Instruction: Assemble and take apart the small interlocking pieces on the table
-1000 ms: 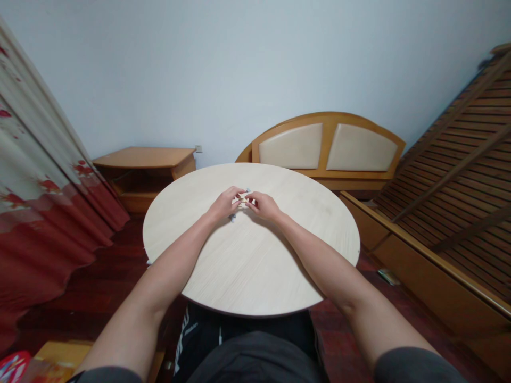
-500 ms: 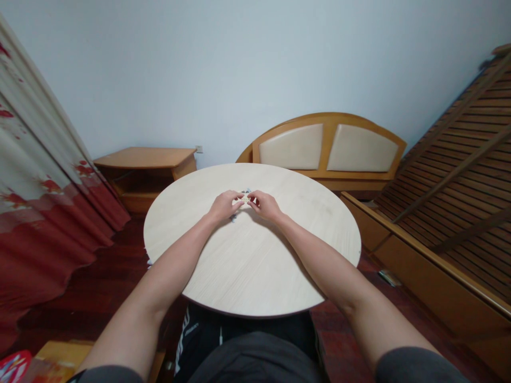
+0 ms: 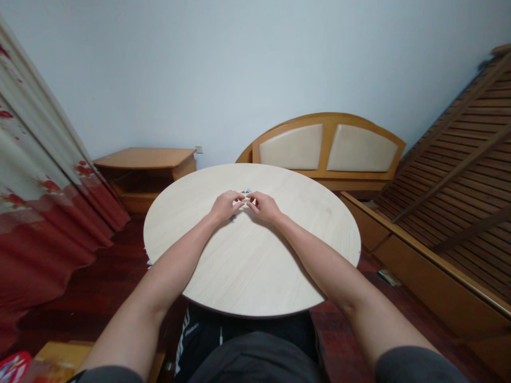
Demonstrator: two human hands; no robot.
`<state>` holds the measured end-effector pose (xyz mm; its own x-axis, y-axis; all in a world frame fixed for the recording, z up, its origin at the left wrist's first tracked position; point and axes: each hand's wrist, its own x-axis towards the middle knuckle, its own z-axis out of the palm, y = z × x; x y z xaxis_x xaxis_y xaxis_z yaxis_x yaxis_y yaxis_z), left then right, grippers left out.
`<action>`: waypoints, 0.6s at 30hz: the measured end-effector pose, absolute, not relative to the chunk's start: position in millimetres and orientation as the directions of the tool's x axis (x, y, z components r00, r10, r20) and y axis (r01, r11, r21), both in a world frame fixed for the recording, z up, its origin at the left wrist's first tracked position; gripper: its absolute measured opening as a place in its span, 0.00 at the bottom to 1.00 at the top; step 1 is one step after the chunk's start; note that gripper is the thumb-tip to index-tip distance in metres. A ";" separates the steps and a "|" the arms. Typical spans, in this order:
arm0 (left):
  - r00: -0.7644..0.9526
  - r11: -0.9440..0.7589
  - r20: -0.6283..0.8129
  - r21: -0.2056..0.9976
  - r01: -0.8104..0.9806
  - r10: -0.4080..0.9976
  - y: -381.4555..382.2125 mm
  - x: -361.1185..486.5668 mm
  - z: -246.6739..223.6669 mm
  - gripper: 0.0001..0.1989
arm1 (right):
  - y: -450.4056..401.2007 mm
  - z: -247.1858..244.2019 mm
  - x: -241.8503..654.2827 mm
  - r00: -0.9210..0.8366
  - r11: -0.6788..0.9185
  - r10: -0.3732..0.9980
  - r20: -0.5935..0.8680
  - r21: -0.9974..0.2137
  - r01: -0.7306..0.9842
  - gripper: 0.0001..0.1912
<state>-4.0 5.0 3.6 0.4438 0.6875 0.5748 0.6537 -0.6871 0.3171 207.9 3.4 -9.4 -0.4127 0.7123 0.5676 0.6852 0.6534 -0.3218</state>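
Observation:
Over the far middle part of a pale round table (image 3: 255, 276), my left hand (image 3: 227, 204) and my right hand (image 3: 264, 205) meet fingertip to fingertip. Between them is a small cream-coloured piece (image 3: 246, 200), pinched from both sides; its kind is too small to make out. Just behind the fingers lie a few small dark and bluish bits (image 3: 248, 190). Another small grey-blue bit (image 3: 233, 218) rests under the edge of my left hand, partly hidden by it.
A wooden cabinet (image 3: 147, 158) stands behind the table at left, beside a red and cream curtain (image 3: 59, 213). A padded headboard (image 3: 291, 148) leans at the wall. Wooden slats (image 3: 459, 143) and a bed side rail (image 3: 419, 244) flank the right. A cardboard box (image 3: 59, 354) sits low at left.
The fingertips have closed in slightly around the cream-coloured piece, which now shows less and seems turned. Both arms stay in nearly the same place.

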 end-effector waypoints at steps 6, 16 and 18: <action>0.449 -0.692 0.574 0.320 0.647 0.685 4.7 -4.0 2.9 0.10 | 0.5 -6.2 206.8 -0.403 0.631 0.729 0.553 -0.317 0.708 0.07; 0.426 -0.659 0.552 0.338 0.672 0.717 2.6 -1.7 3.6 0.12 | 0.0 -4.0 205.8 -0.368 0.624 0.723 0.585 -0.324 0.711 0.07; 0.428 -0.665 0.559 0.333 0.668 0.710 2.4 -1.7 4.0 0.11 | -0.1 -4.7 206.1 -0.371 0.625 0.724 0.582 -0.324 0.710 0.09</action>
